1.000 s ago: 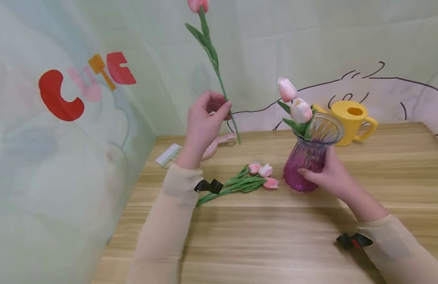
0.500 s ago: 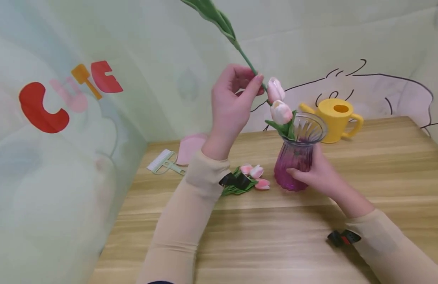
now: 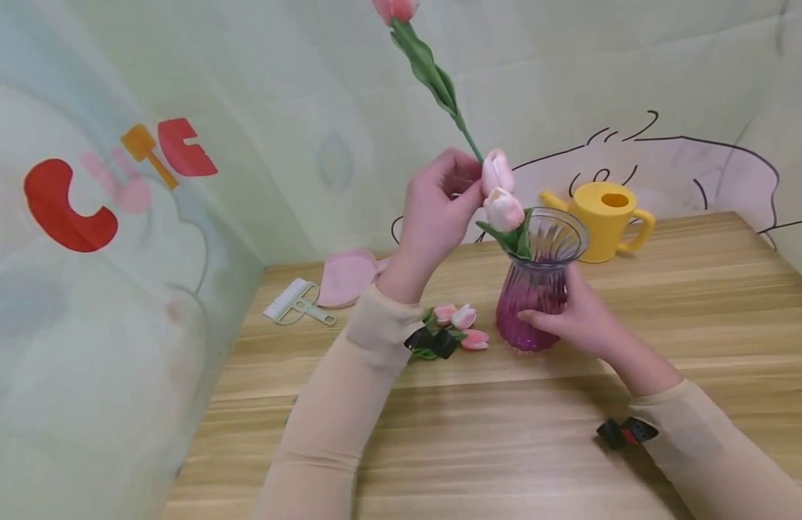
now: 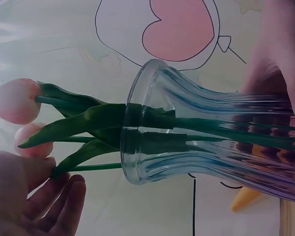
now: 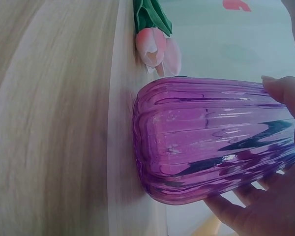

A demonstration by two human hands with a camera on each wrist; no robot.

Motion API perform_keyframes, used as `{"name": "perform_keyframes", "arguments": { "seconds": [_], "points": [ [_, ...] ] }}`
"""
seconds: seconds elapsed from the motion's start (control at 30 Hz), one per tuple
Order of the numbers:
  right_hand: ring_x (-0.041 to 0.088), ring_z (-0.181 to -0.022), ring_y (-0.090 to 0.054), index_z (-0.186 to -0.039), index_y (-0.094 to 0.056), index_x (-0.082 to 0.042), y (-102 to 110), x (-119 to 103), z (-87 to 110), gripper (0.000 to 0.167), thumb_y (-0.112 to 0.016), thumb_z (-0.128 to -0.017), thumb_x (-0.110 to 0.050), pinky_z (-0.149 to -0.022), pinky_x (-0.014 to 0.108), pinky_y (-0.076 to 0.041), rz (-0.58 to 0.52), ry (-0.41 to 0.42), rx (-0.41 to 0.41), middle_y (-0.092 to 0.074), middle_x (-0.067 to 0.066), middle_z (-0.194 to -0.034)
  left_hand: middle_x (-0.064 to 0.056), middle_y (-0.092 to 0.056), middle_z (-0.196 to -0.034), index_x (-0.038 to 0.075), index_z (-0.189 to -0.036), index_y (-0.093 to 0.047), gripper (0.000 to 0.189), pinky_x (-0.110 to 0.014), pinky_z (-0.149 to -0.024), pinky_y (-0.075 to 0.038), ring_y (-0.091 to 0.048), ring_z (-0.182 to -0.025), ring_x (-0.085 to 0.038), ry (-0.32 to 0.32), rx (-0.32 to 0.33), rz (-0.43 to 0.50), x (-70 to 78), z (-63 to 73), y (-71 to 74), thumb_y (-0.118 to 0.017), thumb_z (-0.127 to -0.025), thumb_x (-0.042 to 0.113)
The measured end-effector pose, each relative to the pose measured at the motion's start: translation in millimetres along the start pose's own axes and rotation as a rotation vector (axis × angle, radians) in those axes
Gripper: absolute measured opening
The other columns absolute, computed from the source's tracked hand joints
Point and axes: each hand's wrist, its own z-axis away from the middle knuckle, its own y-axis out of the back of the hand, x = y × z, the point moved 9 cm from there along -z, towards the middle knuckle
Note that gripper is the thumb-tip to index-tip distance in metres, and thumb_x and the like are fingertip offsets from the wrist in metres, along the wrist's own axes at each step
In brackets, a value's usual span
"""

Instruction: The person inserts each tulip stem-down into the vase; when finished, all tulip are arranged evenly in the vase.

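Observation:
My left hand [image 3: 439,206] pinches the green stem of a pink tulip [image 3: 429,72], its bloom high and tilted to the left. In the left wrist view that stem [image 4: 96,167] runs from the fingers to the vase's rim. My right hand [image 3: 589,321] grips the ribbed glass vase [image 3: 520,289], clear above and purple below. Two pale pink tulips [image 3: 504,209] stand in it, leaning left. The right wrist view shows the thumb and fingers around the vase [image 5: 201,132], which stands on the table.
Several more tulips [image 3: 464,316] lie on the wooden table [image 3: 504,448], partly behind the left sleeve. A yellow watering can [image 3: 602,224] stands behind the vase. At the back left lie a pink dustpan [image 3: 349,278] and a green brush [image 3: 302,305]. A printed cloth hangs behind.
My left hand has carried the tulip rightward to the vase, then lowered it a little, its stem end now at the vase mouth. The right hand keeps its grip on the vase.

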Motion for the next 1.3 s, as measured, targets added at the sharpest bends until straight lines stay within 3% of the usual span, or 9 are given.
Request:
{"name": "perform_keyframes", "arguments": {
  "seconds": [0.1,0.3,0.47,0.63,0.7,0.83,0.97,1.13,1.3],
  "points": [
    [0.047,-0.140,-0.045,-0.156,-0.017,-0.010,-1,-2,-0.7,0.099,-0.085,-0.087,-0.022,-0.112,0.068,-0.038,0.000,0.001,-0.008,-0.045,0.026,-0.150,-0.008,-0.074,-0.096,0.005,-0.103,-0.070,0.007,-0.027,-0.076,-0.058,-0.069,-0.083,-0.015,-0.001,-0.039,-0.063,0.9,0.8,-1.1,-0.070,-0.098,0.009],
    [0.047,-0.141,-0.045,-0.156,-0.017,-0.010,-3,-4,-2.7,0.097,-0.085,-0.087,-0.022,-0.112,0.068,-0.039,0.003,0.004,-0.014,-0.045,0.025,-0.151,-0.005,-0.074,-0.090,0.006,-0.107,-0.075,0.017,-0.024,-0.071,-0.052,-0.065,-0.081,-0.013,0.015,-0.192,-0.195,3.8,3.2,-3.3,-0.062,-0.102,0.014],
    [0.048,-0.141,-0.044,-0.157,-0.016,-0.011,-3,-8,-4.7,0.098,-0.085,-0.087,-0.024,-0.110,0.069,-0.040,0.022,0.008,-0.017,-0.042,0.026,-0.152,-0.003,-0.077,-0.104,0.009,-0.123,-0.074,0.027,-0.025,-0.076,-0.055,-0.071,-0.086,-0.011,0.009,-0.261,-0.205,7.5,10.6,18.1,-0.063,-0.104,0.025],
    [0.047,-0.140,-0.044,-0.156,-0.020,-0.010,-1,-9,-5.4,0.097,-0.086,-0.087,-0.026,-0.110,0.069,-0.041,0.018,-0.004,-0.023,-0.042,0.025,-0.151,0.000,-0.072,-0.092,0.017,-0.119,-0.073,0.021,-0.031,-0.060,-0.050,-0.069,-0.072,-0.016,0.120,-0.396,-0.284,-4.2,27.8,36.3,-0.066,-0.102,0.028],
    [0.046,-0.140,-0.045,-0.155,-0.023,-0.010,1,-8,-4.4,0.095,-0.086,-0.087,-0.026,-0.110,0.068,-0.041,0.017,-0.014,-0.017,-0.044,0.024,-0.150,-0.003,-0.071,-0.089,0.013,-0.113,-0.072,0.018,-0.032,-0.060,-0.053,-0.067,-0.068,-0.019,0.132,-0.399,-0.281,-6.7,30.0,35.1,-0.064,-0.104,0.025],
    [0.047,-0.140,-0.044,-0.154,-0.023,-0.008,4,-4,-0.8,0.095,-0.087,-0.086,-0.027,-0.109,0.068,-0.041,0.028,-0.037,-0.008,-0.044,0.024,-0.150,-0.008,-0.071,-0.088,0.005,-0.106,-0.068,0.016,-0.031,-0.062,-0.054,-0.065,-0.065,-0.022,0.103,-0.302,-0.210,-4.8,26.9,27.7,-0.058,-0.107,0.018],
    [0.048,-0.141,-0.043,-0.153,-0.024,-0.005,2,-2,1.8,0.096,-0.087,-0.086,-0.027,-0.109,0.069,-0.040,0.024,-0.037,-0.006,-0.044,0.026,-0.149,-0.005,-0.071,-0.088,0.007,-0.109,-0.067,0.013,-0.032,-0.060,-0.054,-0.066,-0.065,-0.019,0.075,-0.288,-0.221,-7.3,30.1,25.0,-0.057,-0.106,0.014],
    [0.046,-0.139,-0.045,-0.151,-0.028,-0.005,-3,-2,0.5,0.091,-0.088,-0.085,-0.025,-0.108,0.071,-0.040,-0.003,-0.002,-0.003,-0.047,0.025,-0.146,0.000,-0.070,-0.091,0.013,-0.115,-0.069,0.015,-0.034,-0.063,-0.056,-0.067,-0.071,-0.017,0.136,-0.360,-0.347,-36.5,63.6,47.7,-0.062,-0.104,0.020],
    [0.047,-0.136,-0.045,-0.151,-0.028,-0.004,2,-3,1.6,0.086,-0.085,-0.088,-0.021,-0.105,0.074,-0.040,0.008,0.043,-0.013,-0.047,0.025,-0.146,0.002,-0.067,-0.089,0.015,-0.105,-0.068,0.013,-0.031,-0.066,-0.053,-0.062,-0.073,-0.014,0.264,-0.482,-0.569,-94.0,120.4,78.2,-0.070,-0.100,0.026]
  ]
}}
